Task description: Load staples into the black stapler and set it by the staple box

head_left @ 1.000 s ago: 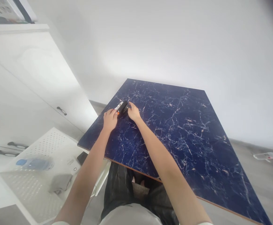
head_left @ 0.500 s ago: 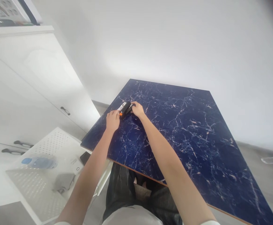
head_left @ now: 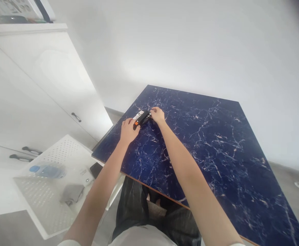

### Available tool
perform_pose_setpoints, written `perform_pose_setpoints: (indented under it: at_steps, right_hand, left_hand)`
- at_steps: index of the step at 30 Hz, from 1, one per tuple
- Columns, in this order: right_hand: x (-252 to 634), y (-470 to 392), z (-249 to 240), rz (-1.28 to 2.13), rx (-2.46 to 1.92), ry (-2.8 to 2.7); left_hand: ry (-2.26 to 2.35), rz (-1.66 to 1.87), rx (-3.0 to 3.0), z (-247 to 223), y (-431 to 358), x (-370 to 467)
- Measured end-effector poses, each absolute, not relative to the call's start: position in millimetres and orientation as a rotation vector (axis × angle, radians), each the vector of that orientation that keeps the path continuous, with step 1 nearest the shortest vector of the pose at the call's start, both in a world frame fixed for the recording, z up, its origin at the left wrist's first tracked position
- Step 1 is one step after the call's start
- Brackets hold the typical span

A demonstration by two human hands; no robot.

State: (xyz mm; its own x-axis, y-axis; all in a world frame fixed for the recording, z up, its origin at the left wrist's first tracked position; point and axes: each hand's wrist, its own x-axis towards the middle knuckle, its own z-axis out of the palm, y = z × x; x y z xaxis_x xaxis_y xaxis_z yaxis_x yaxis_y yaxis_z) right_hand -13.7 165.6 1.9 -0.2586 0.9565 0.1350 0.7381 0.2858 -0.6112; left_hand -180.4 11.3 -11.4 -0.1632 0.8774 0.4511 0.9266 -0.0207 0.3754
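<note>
A black stapler-like device (head_left: pixel 143 118) with an orange part at its near end lies on the dark blue marbled tabletop (head_left: pixel 203 136). A small white card or box with dark print (head_left: pixel 138 114) is against its left side. My left hand (head_left: pixel 129 131) has its fingers closed round the near end of the black device. At its far right end, my right hand (head_left: pixel 158 114) pinches something small and pale that I cannot make out clearly.
Left of the table stands a white perforated cart (head_left: pixel 59 150) bearing a clear bottle with a blue cap (head_left: pixel 49 171), a grey pouch (head_left: pixel 72 193) and a black phone-like object (head_left: pixel 96 169). A white cabinet (head_left: pixel 44 85) rises behind it, and a white wall (head_left: pixel 190 44) borders the table's far edge.
The view has shifted a little, moving the scene rightward. My right hand has drawn slightly away from the device's end, and my left fingers wrap further round its near end.
</note>
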Motion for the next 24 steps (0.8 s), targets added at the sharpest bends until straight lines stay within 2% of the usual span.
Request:
perform_pose_setpoints:
  at_steps: [16,24]
  right_hand:
    - [-6,175,47,0.271,-1.319,-2.630]
    - [-9,174,52,0.206,-1.280,-2.692]
  left_hand:
    - [-2.117,-0.989,-1.993,-12,12,-184]
    - [-2.149,-0.984,-2.008,-10,12,-183]
